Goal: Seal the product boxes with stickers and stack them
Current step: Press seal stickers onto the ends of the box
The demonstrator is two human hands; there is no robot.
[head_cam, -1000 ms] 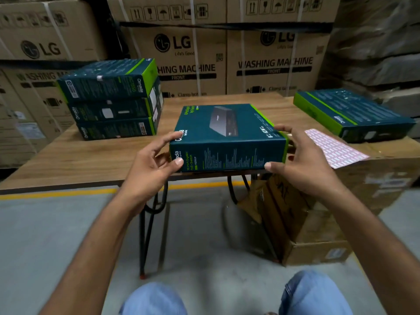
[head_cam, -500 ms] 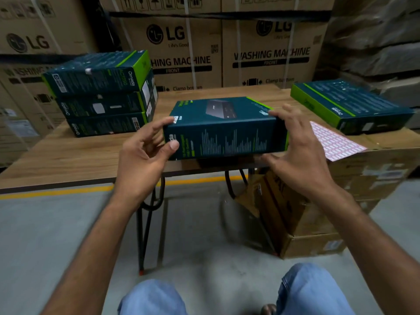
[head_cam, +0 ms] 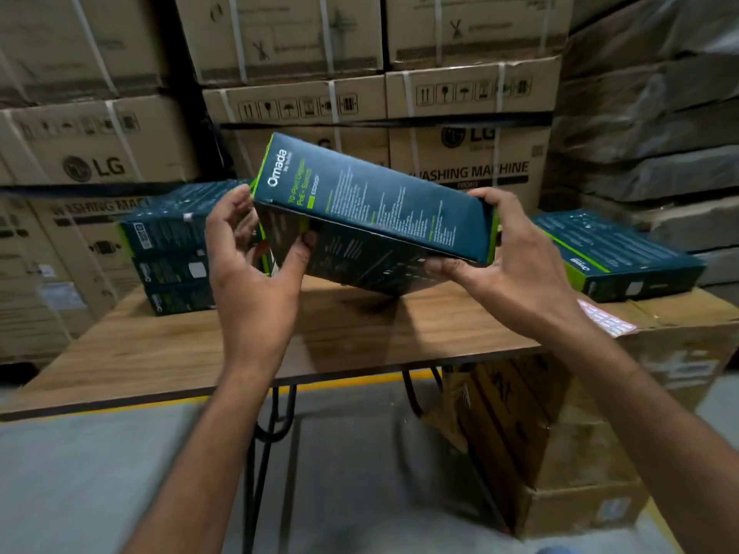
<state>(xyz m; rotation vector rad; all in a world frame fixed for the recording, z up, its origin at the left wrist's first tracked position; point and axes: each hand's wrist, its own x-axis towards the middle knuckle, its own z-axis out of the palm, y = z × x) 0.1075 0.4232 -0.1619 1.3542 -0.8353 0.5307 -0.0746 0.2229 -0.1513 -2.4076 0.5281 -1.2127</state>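
While both hands hold it up, the flat dark teal cardboard box with green edges is in the air above the brown wooden table, not touching it. Its long way runs from ten o'clock down to four o'clock, so the left end is higher than the right end. A long thin side with white "Omada" letters faces the camera, and the big flat face below it is in shadow.

The left hand has the high end. Its grip pinches the box, with the thumb on the shadowed face and the fingers curled behind the end. The right hand has the low end. Its grip wraps the box, with the fingers over the top and the thumb under the bottom edge.

At nine o'clock from the held box, a stack of three teal boxes sits on the table. At three o'clock, one more teal box lies on a brown cardboard carton, with a pink and white sticker sheet near it.
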